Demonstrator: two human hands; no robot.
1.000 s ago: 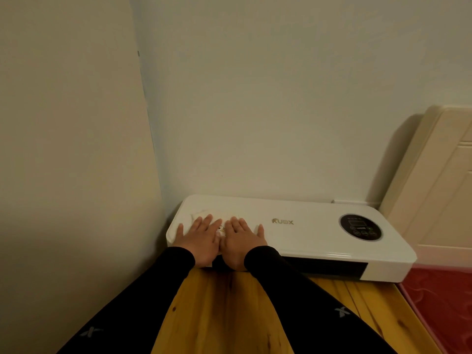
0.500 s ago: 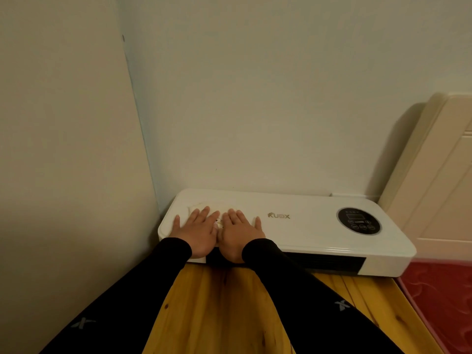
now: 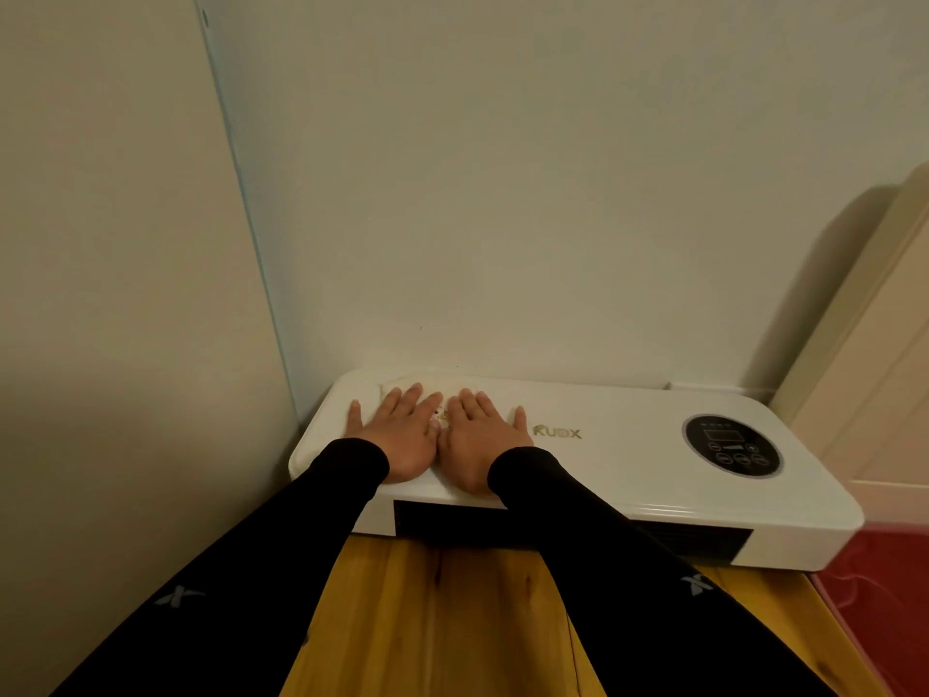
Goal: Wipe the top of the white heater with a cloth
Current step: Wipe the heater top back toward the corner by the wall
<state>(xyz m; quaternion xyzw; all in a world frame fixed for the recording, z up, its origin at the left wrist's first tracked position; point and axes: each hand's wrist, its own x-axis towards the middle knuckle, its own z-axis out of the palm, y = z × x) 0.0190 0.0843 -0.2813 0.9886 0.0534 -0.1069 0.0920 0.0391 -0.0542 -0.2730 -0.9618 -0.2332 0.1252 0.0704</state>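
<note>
Your hands have pushed forward since the earlier frames, from the near edge of the heater's top toward its back edge by the wall. Your fingers [image 3: 402,399] lie flat and spread wide, gripping nothing, pressing the white cloth [image 3: 438,383] down; its pale folds show just past the fingertips and in the narrow gap between the two hands (most of it is hidden under the palms). Your left hand [image 3: 399,437] and right hand [image 3: 480,440] sit side by side, edges nearly touching, on the left part of the white heater [image 3: 623,460]. Rightward are the gold logo [image 3: 557,432], just beside your right thumb, and the round black control panel [image 3: 732,446], well apart. Beneath the heater is a wooden surface [image 3: 452,621], in the corner of the walls [image 3: 502,193].
</note>
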